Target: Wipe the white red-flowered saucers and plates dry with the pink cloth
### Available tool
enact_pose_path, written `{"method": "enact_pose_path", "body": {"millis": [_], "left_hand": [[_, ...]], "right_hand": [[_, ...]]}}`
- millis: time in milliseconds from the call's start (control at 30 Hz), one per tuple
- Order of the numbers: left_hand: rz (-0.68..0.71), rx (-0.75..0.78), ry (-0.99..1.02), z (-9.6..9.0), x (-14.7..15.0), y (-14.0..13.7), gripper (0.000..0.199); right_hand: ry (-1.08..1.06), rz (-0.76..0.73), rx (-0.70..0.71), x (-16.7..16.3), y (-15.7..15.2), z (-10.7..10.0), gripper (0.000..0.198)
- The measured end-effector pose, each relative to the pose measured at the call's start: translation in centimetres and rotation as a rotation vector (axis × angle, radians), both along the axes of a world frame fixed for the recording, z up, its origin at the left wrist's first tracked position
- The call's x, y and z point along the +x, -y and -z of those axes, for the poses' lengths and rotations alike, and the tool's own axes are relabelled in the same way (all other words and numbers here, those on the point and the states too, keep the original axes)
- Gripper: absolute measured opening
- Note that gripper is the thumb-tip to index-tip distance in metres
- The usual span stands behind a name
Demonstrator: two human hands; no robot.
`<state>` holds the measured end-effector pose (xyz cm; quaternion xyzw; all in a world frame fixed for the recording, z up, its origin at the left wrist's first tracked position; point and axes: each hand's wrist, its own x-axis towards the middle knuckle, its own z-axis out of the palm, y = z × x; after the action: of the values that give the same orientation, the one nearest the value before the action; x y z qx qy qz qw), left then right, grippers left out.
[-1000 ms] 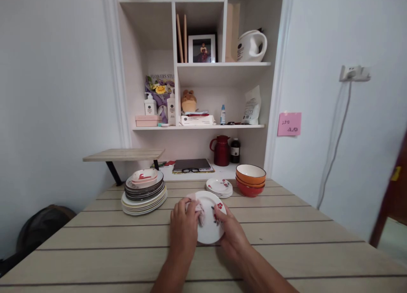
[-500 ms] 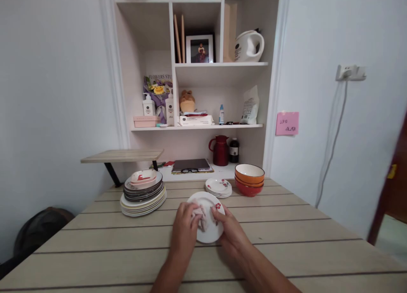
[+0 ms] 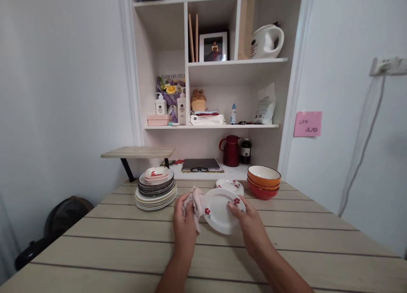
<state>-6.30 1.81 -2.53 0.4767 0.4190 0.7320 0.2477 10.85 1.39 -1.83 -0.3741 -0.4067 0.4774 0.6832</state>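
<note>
My left hand (image 3: 185, 219) is closed around a crumpled pale pink cloth (image 3: 197, 204), whose loose end hangs down on the right. Just beside the cloth, a small white plate (image 3: 221, 214) with red flowers on its rim is tilted above the table. My right hand (image 3: 251, 223) grips that plate by its right edge, thumb on the upper face and the other fingers mostly hidden behind. Past the held plate lies a short stack of similar flowered plates (image 3: 227, 184), partly covered by it.
On the left stands a tall stack of plates (image 3: 155, 199) topped by small pink dishes (image 3: 156, 173). Orange and red bowls (image 3: 263, 182) are nested at the right. Behind the wooden table (image 3: 152, 246) are a dark red jug (image 3: 231, 151), a laptop (image 3: 201, 163) and glasses (image 3: 199, 170).
My left hand has drawn the cloth off the plate's face to its left. The plate has turned, so flowers show on both sides. The whole view has shifted, with things appearing farther right.
</note>
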Motion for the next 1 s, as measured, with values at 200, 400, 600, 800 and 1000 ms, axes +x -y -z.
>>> {"method": "enact_pose_path", "body": {"millis": [200, 400, 600, 800, 1000], "left_hand": [[-0.023, -0.009, 0.024, 0.2, -0.3, -0.1, 0.031], [0.023, 0.132, -0.321, -0.1, 0.8, 1.2, 0.027], [0.047, 0.081, -0.476, 0.7, 1.6, 1.2, 0.047], [0.377, -0.118, -0.21, 0.2, 2.2, 1.4, 0.041], [0.461, -0.258, 0.123, 0.4, 2.1, 1.3, 0.035]], "right_hand": [[-0.011, 0.089, 0.016, 0.0, 0.4, -0.4, 0.046], [-0.042, -0.001, 0.008, 0.2, 0.6, -1.1, 0.05], [0.146, -0.046, 0.077, 0.4, 0.7, -1.2, 0.039], [0.146, -0.114, 0.042, 0.5, 0.5, -0.8, 0.039], [-0.06, -0.126, -0.011, -0.5, 0.5, -0.3, 0.046]]}}
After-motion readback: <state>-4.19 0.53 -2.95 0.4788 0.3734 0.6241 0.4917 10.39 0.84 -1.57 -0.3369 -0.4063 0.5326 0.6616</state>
